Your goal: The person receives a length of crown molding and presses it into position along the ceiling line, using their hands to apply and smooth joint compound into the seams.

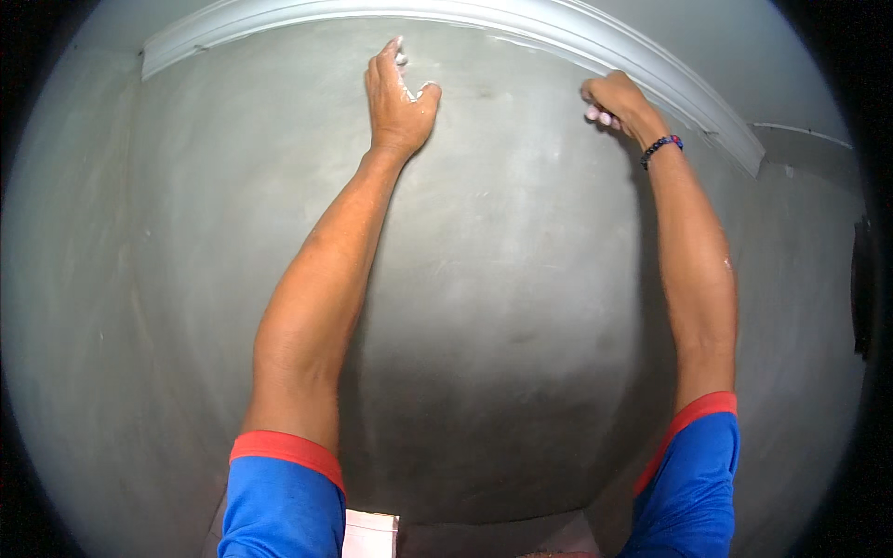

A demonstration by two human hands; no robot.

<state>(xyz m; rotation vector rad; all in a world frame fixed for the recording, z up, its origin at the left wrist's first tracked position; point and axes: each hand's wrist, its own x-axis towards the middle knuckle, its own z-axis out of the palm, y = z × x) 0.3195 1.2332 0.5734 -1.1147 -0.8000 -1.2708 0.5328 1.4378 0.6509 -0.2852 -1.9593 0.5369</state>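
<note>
A white crown moulding runs along the top of the grey plastered wall. Just under it is my left hand, raised, thumb spread away from the fingers and white paste smeared on the thumb and fingertips. It appears to hold nothing. Farther right, my right hand is up against the lower edge of the moulding, its fingers curled inward. White residue shows on those fingertips, and whatever they may pinch is hidden. A dark beaded bracelet circles the right wrist.
Side walls meet the grey wall at left and right. The ceiling lies above the moulding. A dark object hangs at the far right. Low down, by my left sleeve, stands a pale boxy thing.
</note>
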